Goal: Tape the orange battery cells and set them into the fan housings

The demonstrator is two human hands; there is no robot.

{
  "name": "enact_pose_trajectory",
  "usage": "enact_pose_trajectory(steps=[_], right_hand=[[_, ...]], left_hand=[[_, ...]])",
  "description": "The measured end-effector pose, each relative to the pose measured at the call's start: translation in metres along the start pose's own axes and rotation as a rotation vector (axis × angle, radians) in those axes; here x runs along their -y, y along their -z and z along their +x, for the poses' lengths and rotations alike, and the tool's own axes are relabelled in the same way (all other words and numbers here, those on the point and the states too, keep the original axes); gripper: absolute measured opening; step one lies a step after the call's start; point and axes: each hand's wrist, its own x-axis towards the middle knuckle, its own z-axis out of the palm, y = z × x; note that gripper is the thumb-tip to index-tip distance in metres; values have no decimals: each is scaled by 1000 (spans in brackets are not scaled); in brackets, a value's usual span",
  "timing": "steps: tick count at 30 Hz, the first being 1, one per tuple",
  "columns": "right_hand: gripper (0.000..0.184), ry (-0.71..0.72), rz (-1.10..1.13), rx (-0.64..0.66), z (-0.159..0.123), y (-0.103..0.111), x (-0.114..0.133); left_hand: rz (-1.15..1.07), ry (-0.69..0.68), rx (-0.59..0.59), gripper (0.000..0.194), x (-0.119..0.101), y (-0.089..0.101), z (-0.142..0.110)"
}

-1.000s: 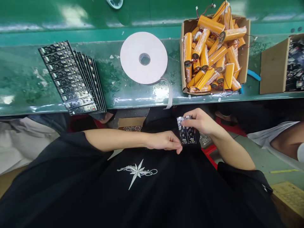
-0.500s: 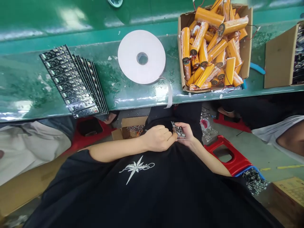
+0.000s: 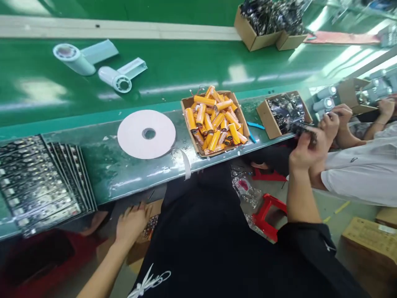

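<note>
On the right, my right hand is raised at the near edge of the bench. Its fingers are closed on a dark circuit board, blurred, beside a carton of dark circuit parts. A co-worker's hand is close behind it. At lower left, my left hand reaches down below the bench edge, its fingers stretched and apart, slightly blurred. It is over the side of a carton of small parts, and I see nothing in it.
The bench holds a white tape roll, a box of orange battery packs, stacked circuit panels and blue pliers. Pale plastic housings lie farther back. A red stool stands on the floor; a co-worker sits at right.
My hands were together at my lap, with a circuit board in the right. They have parted, the left going down-left and opening, the right going up-right. The view has shifted too.
</note>
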Motion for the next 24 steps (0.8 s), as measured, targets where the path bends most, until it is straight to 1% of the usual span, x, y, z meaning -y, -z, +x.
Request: enact_pose_trajectory(steps=[1, 2, 3, 4, 5, 6, 7, 8, 10, 11, 13, 15, 16, 17, 18, 19, 20, 22, 23, 24], right_hand=[[47, 89, -70, 6, 31, -1, -18], [40, 100, -91, 61, 57, -5, -33], [34, 95, -130, 147, 79, -12, -44], [29, 98, -215, 313, 95, -20, -51], [23, 98, -234, 411, 106, -29, -55], [24, 108, -226, 484, 113, -36, -57], [29, 125, -203, 528, 116, -42, -58], [33, 146, -176, 544, 118, -44, -60], [34, 212, -122, 557, 118, -43, -65], [32, 268, -100, 541, 116, -39, -67], [26, 328, -69, 504, 108, -30, -62], [21, 313, -21, 464, 92, -21, -41], [20, 287, 18, 458, 81, -18, -26], [17, 258, 70, 461, 68, -15, -8], [14, 233, 134, 468, 52, -12, 11], [14, 189, 200, 543, 36, -10, 30], [13, 141, 281, 600, 18, -9, 49], [15, 13, 445, 750, -16, -9, 86], [21, -52, 523, 832, -32, -12, 104], [31, -112, 595, 938, -45, -17, 122]], left_hand=[[-30, 16, 21, 54, -3, -7, 2], [-90, -14, -2, 53, -10, -8, 3], [-167, -78, -63, 50, -19, -3, 4], [-241, -160, -156, 46, -30, 7, 7], [-293, -257, -249, 41, -40, 21, 12], [-324, -342, -343, 35, -49, 38, 20], [-331, -418, -424, 30, -54, 57, 31], [-319, -479, -480, 28, -55, 77, 45], [-256, -502, -487, 29, -48, 115, 77], [-215, -473, -453, 36, -41, 132, 94], [-131, -379, -326, 58, -27, 157, 127], [-83, -291, -167, 73, -16, 171, 155], [-79, -267, -99, 76, -13, 175, 164], [-87, -257, -53, 76, -11, 176, 170], [-105, -259, -37, 76, -11, 176, 173], [-130, -270, -58, 75, -12, 175, 171], [-160, -290, -112, 76, -14, 172, 165], [-226, -333, -284, 82, -24, 166, 147], [-258, -352, -381, 84, -30, 163, 137], [-284, -371, -473, 84, -38, 160, 127]])
